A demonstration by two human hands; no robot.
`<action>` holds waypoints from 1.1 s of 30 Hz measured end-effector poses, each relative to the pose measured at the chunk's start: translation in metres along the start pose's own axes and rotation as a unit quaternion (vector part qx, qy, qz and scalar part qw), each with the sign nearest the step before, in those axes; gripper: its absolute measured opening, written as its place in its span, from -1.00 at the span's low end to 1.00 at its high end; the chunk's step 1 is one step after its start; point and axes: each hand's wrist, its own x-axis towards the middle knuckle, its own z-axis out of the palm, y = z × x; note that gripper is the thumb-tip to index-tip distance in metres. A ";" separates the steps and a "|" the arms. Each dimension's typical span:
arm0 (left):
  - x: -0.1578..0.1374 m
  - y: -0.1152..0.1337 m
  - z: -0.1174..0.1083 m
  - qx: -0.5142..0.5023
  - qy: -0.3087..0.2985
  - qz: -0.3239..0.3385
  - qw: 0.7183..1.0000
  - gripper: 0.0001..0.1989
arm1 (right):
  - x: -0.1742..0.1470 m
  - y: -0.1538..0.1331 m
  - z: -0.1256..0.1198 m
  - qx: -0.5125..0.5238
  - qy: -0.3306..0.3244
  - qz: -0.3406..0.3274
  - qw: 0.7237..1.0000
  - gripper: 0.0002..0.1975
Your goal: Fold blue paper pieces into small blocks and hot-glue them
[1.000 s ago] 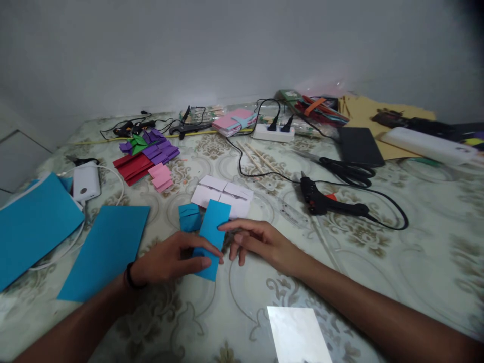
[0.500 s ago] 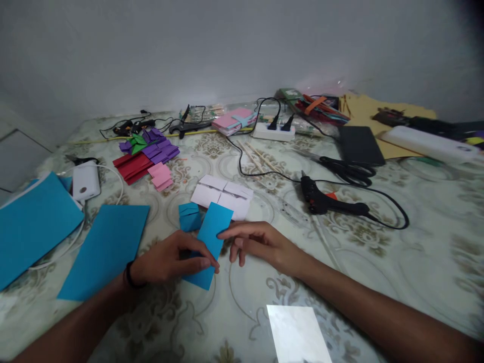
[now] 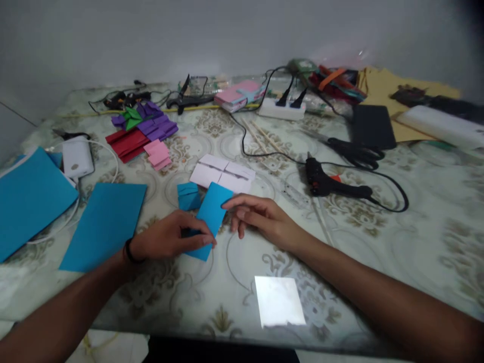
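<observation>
A blue paper strip [image 3: 216, 201] lies slantwise on the table in front of me. My left hand [image 3: 181, 234] rests across its lower part, thumb and forefinger closed together over the strip near its right edge. With its forefinger stretched out, my right hand [image 3: 257, 214] touches the strip's upper right edge; its other fingers are loosely bent and hold nothing. Close by on the left sits a small folded blue paper piece [image 3: 188, 195]. Behind the strip lies a white folded paper [image 3: 223, 173] with crossing creases.
Blue sheets [image 3: 104, 222] and a white power bank [image 3: 77, 156] lie left. Folded purple papers [image 3: 161, 126], red ones [image 3: 126, 142] and pink ones [image 3: 158, 155] sit behind. Rightward are a glue gun [image 3: 333, 182], black-handled scissors [image 3: 355, 151] and a power strip [image 3: 282, 108].
The camera view has tipped downward, so everything sits higher and the table's front edge shows. Both hands keep nearly the same place at the blue strip.
</observation>
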 end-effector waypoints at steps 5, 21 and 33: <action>0.001 -0.003 0.000 0.001 0.008 0.015 1.000 -0.77 | -0.004 -0.008 0.003 -0.069 -0.037 -0.007 0.997 -0.77; 0.003 -0.006 0.004 -0.030 0.032 0.013 0.999 -0.81 | -0.003 -0.013 0.004 -0.177 -0.125 -0.084 0.973 -0.75; -0.001 -0.004 -0.001 -0.064 0.012 0.024 0.998 -0.70 | -0.003 -0.006 0.002 -0.054 -0.089 -0.034 0.994 -0.71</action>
